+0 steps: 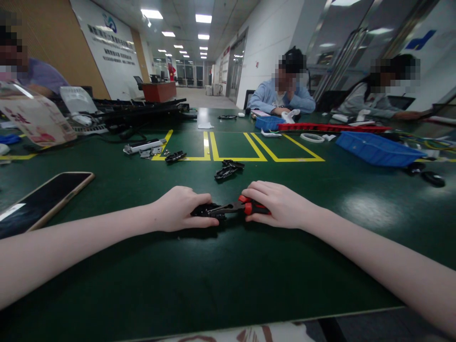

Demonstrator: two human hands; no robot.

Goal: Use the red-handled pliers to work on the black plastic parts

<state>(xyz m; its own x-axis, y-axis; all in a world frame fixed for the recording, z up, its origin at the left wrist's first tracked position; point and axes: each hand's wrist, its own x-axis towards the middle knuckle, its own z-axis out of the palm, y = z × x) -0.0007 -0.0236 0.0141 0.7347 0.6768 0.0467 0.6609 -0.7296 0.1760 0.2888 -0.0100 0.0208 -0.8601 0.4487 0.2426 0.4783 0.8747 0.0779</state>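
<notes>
My left hand (178, 209) presses down on a small black plastic part (207, 210) lying on the dark green table (228, 275). My right hand (278, 204) grips the red and black handles of a pair of pliers (245, 206), whose jaws reach left and meet the black part. Both hands rest on the table, close together near its middle. Two more black parts (228, 170) lie just beyond the hands, beside yellow tape lines (242, 152).
A phone (39, 202) lies at the left. Farther back are another black part (175, 156), a white and metal piece (144, 146), keyboards (142, 108), a blue tray (377, 149), a red strip (331, 128) and a tape roll (312, 137). Three other people sit around the table.
</notes>
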